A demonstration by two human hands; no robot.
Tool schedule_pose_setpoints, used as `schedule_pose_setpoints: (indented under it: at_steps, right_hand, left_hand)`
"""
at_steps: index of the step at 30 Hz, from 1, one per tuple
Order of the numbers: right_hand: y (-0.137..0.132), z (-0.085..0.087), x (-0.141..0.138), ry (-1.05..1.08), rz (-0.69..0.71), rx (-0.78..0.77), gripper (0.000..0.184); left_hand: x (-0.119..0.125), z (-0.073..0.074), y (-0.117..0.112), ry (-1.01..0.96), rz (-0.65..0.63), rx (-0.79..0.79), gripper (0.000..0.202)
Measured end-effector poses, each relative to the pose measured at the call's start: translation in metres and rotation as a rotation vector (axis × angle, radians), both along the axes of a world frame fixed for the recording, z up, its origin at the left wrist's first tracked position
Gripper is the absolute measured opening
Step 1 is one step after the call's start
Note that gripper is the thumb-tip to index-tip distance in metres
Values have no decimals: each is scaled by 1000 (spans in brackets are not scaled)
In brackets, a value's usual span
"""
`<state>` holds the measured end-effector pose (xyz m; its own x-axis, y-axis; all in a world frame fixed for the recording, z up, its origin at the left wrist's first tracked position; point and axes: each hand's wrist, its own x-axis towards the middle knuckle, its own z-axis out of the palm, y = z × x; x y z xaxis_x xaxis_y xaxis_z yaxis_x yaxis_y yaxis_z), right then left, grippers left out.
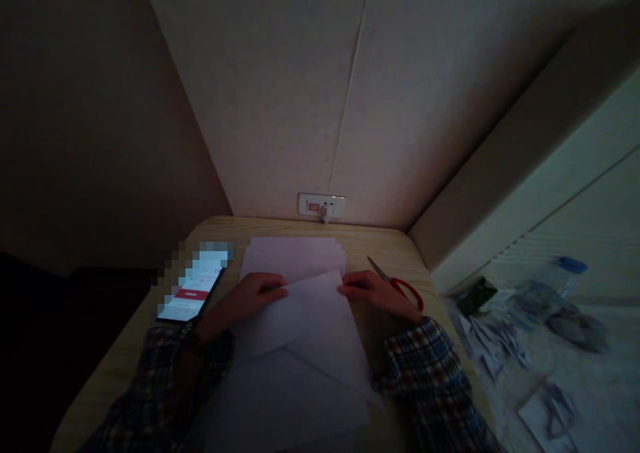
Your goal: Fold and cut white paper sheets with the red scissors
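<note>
1. Paper: over the stack on the surface.
2. Left hand: nearly closed, pinching its left edge; right hand: likewise, at the upper right corner.
3. Apparently being folded or aligned; next calls for steady, even grips.

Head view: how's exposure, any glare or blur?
Head view: dim overall, left side nearly black; phone screen brightest, with blocky pixelation around it. Same head view: top sheet low-contrast against sheets below; blue cap at far right looks soft.
</note>
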<state>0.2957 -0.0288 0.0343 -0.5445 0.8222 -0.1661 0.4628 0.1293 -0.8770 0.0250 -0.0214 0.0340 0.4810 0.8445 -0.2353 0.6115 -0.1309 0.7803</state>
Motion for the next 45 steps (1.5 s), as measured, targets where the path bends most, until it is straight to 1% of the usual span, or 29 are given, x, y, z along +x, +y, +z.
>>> schedule_pose_setpoints:
  at_steps: [4, 9, 11, 13, 15, 17, 20, 22, 24, 25, 27, 29, 31, 33, 36, 41, 43, 45]
  right_hand:
    - [-2, -1, 9, -3, 29, -84, 27]
    - [-3, 4, 26, -19, 86, -192, 29]
    - [-4, 7, 31, -31, 20, -211, 28]
    - [-4, 9, 33, -18, -95, -195, 27]
    - [-3, 10, 34, 28, -148, -187, 29]
    - [-2, 9, 35, 106, -212, -181, 31]
    - [1, 5, 37, 268, -389, -162, 26]
    - [2, 2, 39, 398, -481, -150, 23]
    - [2, -1, 41, 527, -512, -136, 23]
    - [2, -1, 41, 580, -503, -130, 23]
    - [0, -1, 37, 623, -433, -118, 25]
    - [-2, 1, 28, 573, -334, -111, 25]
    - [-5, 3, 15, 455, -292, -105, 25]
    - [-7, 3, 3, 320, -338, -99, 27]
    - [-8, 1, -7, 228, -433, -80, 26]
    - [-9, -4, -6, 216, -545, -98, 23]
    - [-9, -4, -6, 245, -538, -98, 24]
    - [-11, -4, -7, 268, -514, -106, 28]
  left_hand:
    - [-6, 6, 3, -8, 88, 39, 31]
    - [-10, 10, 3, -72, 294, 80, 31]
    - [-10, 10, 2, -122, 354, 46, 32]
    - [-10, 10, 0, -165, 391, -7, 34]
    - [-9, 10, -1, -183, 411, -48, 36]
    - [-8, 8, -1, -189, 389, -88, 38]
    - [-6, 3, 0, -230, 291, -135, 39]
    - [-3, 0, 0, -255, 275, -143, 39]
    - [0, -2, 0, -263, 337, -120, 40]
    - [2, -2, -1, -264, 372, -111, 40]
    - [5, -1, -3, -279, 429, -103, 40]
    - [9, 1, -5, -304, 444, -122, 38]
    - [12, 2, -7, -338, 432, -149, 34]
    - [15, 0, -9, -371, 411, -182, 32]
    - [17, -5, -10, -409, 388, -225, 32]
    - [20, -10, -11, -487, 238, -297, 27]
    - [22, -9, -12, -519, 222, -312, 26]
    - [25, -7, -14, -538, 235, -323, 26]
